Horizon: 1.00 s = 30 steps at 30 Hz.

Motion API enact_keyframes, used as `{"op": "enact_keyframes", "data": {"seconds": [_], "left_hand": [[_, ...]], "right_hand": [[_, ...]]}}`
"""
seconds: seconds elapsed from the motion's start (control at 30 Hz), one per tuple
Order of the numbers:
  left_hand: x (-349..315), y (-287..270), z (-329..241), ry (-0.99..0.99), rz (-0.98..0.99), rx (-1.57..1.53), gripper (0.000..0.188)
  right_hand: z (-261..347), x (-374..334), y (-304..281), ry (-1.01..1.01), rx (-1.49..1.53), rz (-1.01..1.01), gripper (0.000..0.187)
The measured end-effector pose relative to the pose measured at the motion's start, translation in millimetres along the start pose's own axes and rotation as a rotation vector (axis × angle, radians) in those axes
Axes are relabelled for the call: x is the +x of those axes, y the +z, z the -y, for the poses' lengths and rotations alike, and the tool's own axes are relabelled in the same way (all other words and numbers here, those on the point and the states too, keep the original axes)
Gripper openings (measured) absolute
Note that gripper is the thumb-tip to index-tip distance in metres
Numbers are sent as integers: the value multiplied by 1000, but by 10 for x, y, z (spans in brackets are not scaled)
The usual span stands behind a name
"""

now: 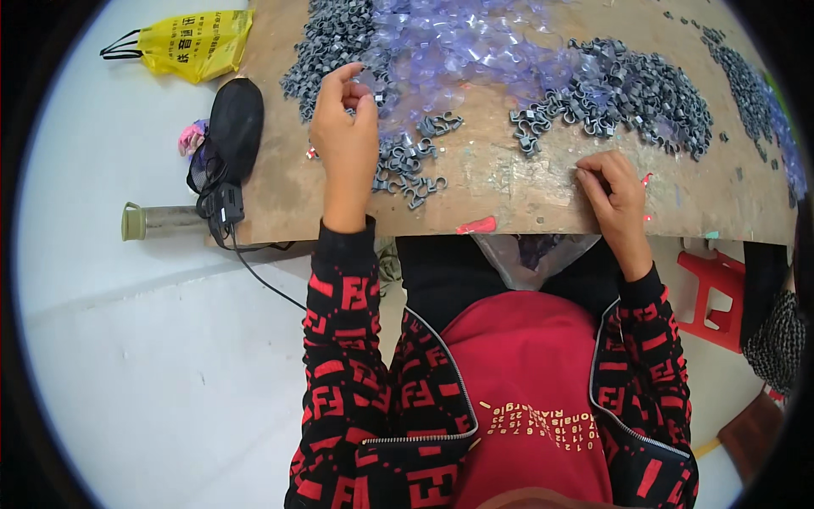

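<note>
My left hand (346, 123) is raised over the left part of the table, its fingers curled beside a pile of grey plastic clips (331, 51) and a heap of clear, violet-tinted suction cups (475, 42). Something clear shows by its fingertips, but whether it is gripped or lies behind is hard to make out. Near the table's front edge, my right hand (617, 193) has thumb and forefinger pinched together; what they hold, if anything, is too small to name. Between my hands lie loose grey clips (407, 165). Ahead of my right hand is a mixed pile of grey clips (653, 97).
Left of the table (492, 182) are a yellow bag (199, 42), a black case (236, 127), a cabled black device (222, 204) and a bottle (174, 222). More clips (738, 76) lie far right. A plastic bag (534, 259) rests on my lap; a red stool (712, 297) stands at right.
</note>
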<state>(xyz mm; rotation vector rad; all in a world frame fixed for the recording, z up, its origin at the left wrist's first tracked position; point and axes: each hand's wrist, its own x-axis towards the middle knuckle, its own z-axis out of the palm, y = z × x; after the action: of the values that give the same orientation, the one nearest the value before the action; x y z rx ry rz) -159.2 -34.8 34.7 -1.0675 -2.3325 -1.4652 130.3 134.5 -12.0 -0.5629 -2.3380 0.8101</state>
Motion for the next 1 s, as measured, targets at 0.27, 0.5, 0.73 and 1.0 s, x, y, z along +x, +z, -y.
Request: {"op": "enact_keyframes", "data": {"seconds": [0.27,0.5,0.73,1.0], "left_hand": [[-803,255,-900,-416,393,-749,45],[-1306,491,-991,-422,581,-882,47],[-1382,517,-905,-330,587,-860,38],[-1273,362,-643,-831,477,-1168,24]], "right_hand": [[475,30,21,127,530,-10,16],[407,-214,30,229,599,160,18],[435,-225,-33,389,764,240,15],[279,267,188,-129,174,108,14]]}}
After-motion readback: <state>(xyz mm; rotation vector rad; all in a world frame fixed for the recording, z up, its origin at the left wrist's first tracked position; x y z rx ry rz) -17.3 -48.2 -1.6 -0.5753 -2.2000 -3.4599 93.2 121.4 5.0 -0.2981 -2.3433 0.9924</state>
